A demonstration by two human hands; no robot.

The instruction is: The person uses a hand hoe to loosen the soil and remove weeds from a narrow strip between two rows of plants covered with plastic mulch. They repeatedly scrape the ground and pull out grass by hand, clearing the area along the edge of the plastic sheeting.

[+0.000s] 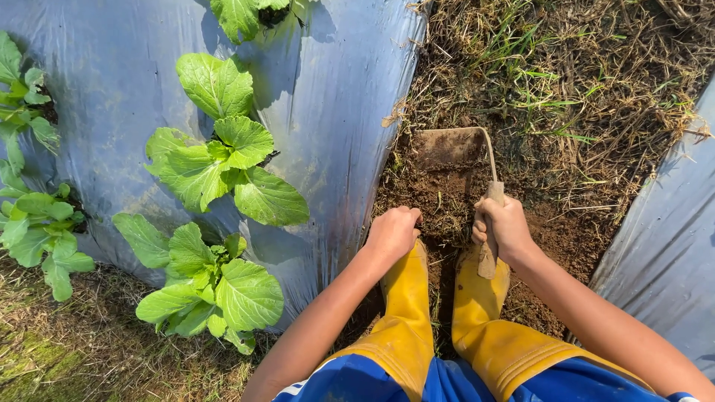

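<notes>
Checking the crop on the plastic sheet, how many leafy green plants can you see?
5, counting those partly cut off: one at the top edge, one mid-sheet, one at the sheet's lower edge, two at the left edge. More may lie outside the frame.

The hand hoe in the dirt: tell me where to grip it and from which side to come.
Grip the wooden handle, probably from the right, as the right hand does now. The handle points back toward the yellow boots, while the flat metal blade lies ahead on the soil, so the handle is the near, graspable part. The left hand is fisted on the soil beside it.
</notes>
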